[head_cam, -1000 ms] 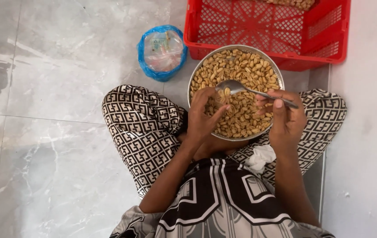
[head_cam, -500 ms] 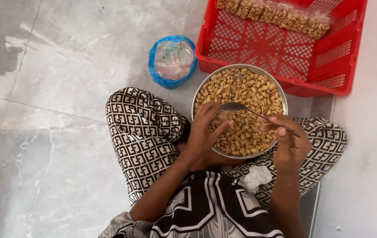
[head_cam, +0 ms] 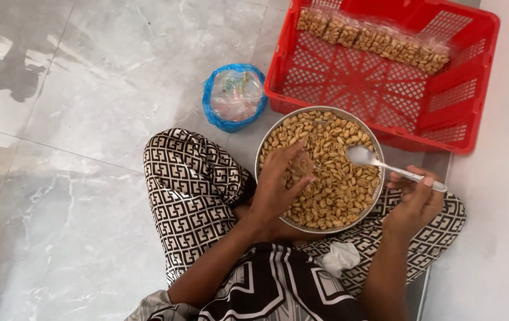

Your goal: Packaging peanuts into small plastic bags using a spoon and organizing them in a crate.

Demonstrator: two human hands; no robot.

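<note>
Hiding some peanuts (head_cam: 332, 178): left hand (head_cam: 279, 184).

You are looking down at a glossy grey marble-patterned tile floor (head_cam: 76, 178), its thin grout lines crossing at the left. Soft light gleams on it, with dark reflections near the upper left corner. A pale plain surface (head_cam: 498, 238) borders the right side.

Left hand (head_cam: 278, 187) hides some peanuts (head_cam: 332, 178); red crate (head_cam: 468, 128) cut off at top

Shiny metal bowl (head_cam: 266, 148), seemingly polished floor (head_cam: 88, 119)
</note>
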